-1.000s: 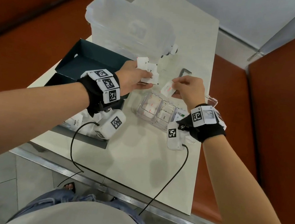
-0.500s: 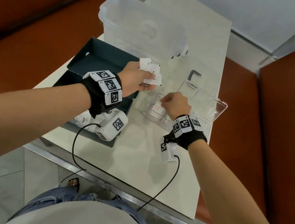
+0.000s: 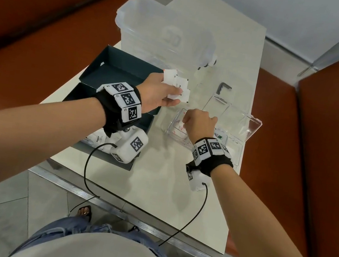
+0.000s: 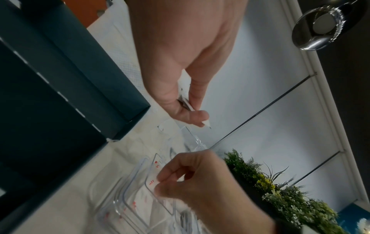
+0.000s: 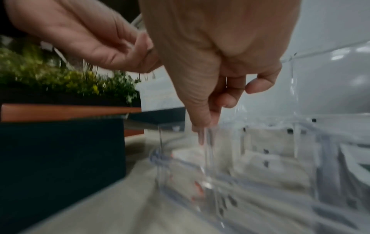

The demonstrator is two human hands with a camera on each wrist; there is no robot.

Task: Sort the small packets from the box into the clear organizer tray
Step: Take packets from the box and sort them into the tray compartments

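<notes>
Down from mid-frame into organizer tray [image 3: 251, 126] at centre: right hand [image 3: 199, 125], fingers pinched on packet [image 4: 153, 183]; left hand [image 3: 158, 95] clamped on fanned packets [image 3: 178, 85], more to sort.

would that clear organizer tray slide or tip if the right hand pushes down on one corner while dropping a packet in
Probably slides more than tips. The clear organizer tray looks like thin, light plastic on a smooth table, so a sideways nudge could skate it. It sits low and wide with its lid open flat, which likely resists tipping. The right hand works at the tray's left compartment, so an off-centre press might swivel it.
</notes>
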